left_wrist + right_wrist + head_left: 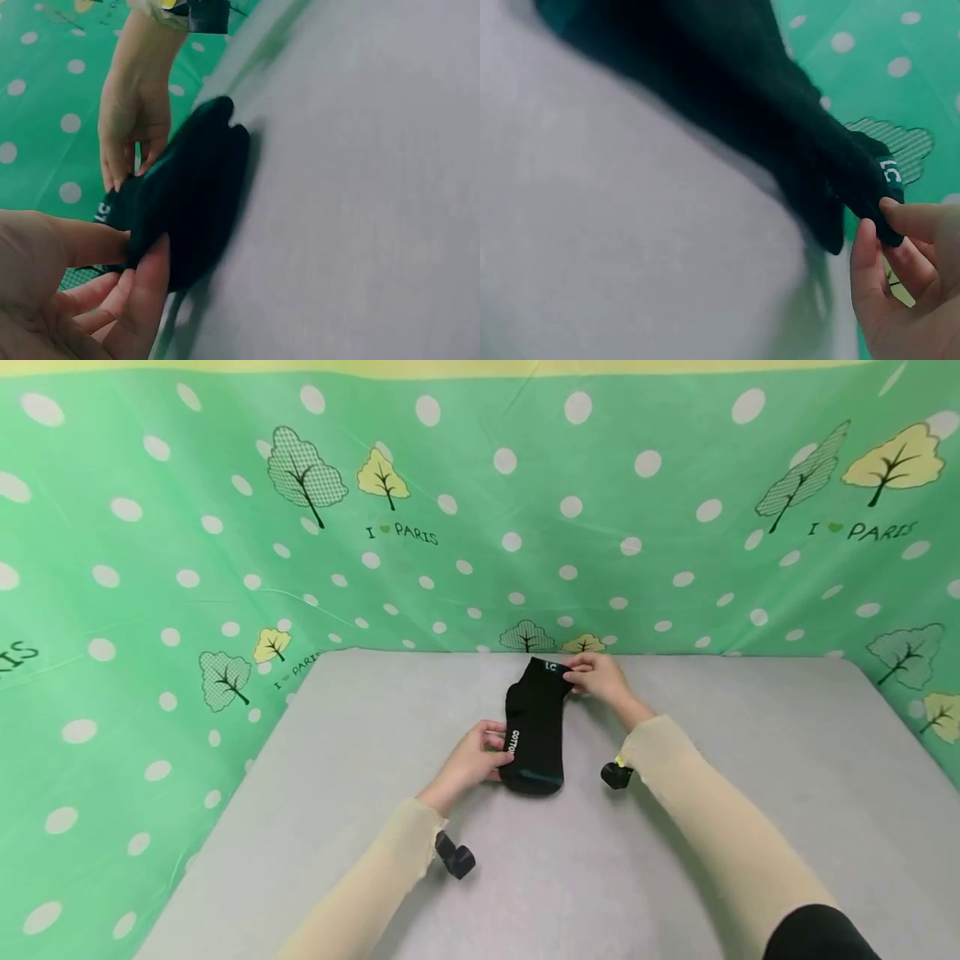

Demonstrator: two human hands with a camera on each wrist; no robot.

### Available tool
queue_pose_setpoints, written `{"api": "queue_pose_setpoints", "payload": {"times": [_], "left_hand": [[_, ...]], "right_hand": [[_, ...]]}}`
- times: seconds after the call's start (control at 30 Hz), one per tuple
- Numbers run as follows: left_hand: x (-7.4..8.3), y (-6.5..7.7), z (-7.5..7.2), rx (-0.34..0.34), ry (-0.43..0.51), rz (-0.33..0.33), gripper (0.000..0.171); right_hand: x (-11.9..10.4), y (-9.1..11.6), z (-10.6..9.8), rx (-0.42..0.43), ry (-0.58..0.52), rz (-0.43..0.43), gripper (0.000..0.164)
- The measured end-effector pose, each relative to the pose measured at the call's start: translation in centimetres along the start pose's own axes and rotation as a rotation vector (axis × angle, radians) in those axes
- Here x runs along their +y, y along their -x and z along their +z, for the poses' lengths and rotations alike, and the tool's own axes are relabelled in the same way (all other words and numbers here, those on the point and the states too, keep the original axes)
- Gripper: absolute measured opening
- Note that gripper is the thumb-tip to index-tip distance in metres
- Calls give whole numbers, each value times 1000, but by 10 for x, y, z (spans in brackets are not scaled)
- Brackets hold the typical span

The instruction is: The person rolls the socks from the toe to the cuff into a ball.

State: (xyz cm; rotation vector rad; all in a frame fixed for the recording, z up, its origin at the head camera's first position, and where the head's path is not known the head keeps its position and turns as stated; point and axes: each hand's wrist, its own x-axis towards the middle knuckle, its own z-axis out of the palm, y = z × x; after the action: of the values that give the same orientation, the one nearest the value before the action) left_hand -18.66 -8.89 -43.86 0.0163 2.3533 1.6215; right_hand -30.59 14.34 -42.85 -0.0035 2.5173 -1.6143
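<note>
A black sock (536, 722) lies lengthwise over the grey table, cuff at the far end and toe toward me. White lettering runs along its left side, and "LC" is printed on the cuff. My left hand (472, 756) pinches the left edge near the toe between thumb and fingers. At the cuff's right corner, my right hand (600, 681) pinches the fabric with thumb and fingertips. From the right wrist, a second dark layer (821, 217) shows beneath the held cuff. Two dark lobes of fabric (225, 112) stand side by side in the left wrist view.
The grey tabletop (315, 827) ends just beyond the cuff at a green polka-dot cloth (480, 527) hanging behind. Small black devices hang by both wrists, one at the left sleeve (459, 862), one at the right (617, 775).
</note>
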Motion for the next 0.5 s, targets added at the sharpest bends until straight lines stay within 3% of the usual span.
{"api": "queue_pose_setpoints", "payload": {"times": [0.13,0.2,0.37,0.5], "left_hand": [[-1,-1,1,27,-170,63,51],[0,-1,2,47,-308,127,51],[1,2,6,133,-692,251,43],[7,12,4,191,-899,330,39]], "right_hand": [[6,0,6,34,173,-52,21],[7,1,8,49,270,-79,17],[7,6,9,81,461,-92,26],[1,21,6,69,511,-106,34]]}}
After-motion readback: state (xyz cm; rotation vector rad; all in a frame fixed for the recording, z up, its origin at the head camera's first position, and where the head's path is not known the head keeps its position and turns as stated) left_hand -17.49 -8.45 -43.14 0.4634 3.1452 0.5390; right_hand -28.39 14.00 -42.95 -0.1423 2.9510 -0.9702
